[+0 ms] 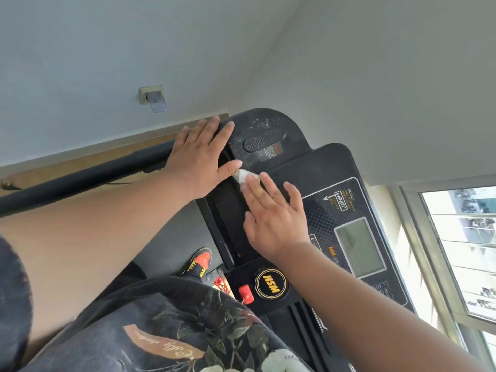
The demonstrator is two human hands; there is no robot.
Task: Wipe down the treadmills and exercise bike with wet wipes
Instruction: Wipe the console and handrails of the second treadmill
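console top mostly open
left hand [200,159] and right hand [271,213] block the left part; red safety key [245,292] juts near the near edge.

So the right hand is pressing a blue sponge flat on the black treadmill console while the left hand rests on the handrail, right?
Not a blue sponge: the head view shows a white wet wipe under the right hand. The rest holds: black treadmill console, left hand resting on the handrail.
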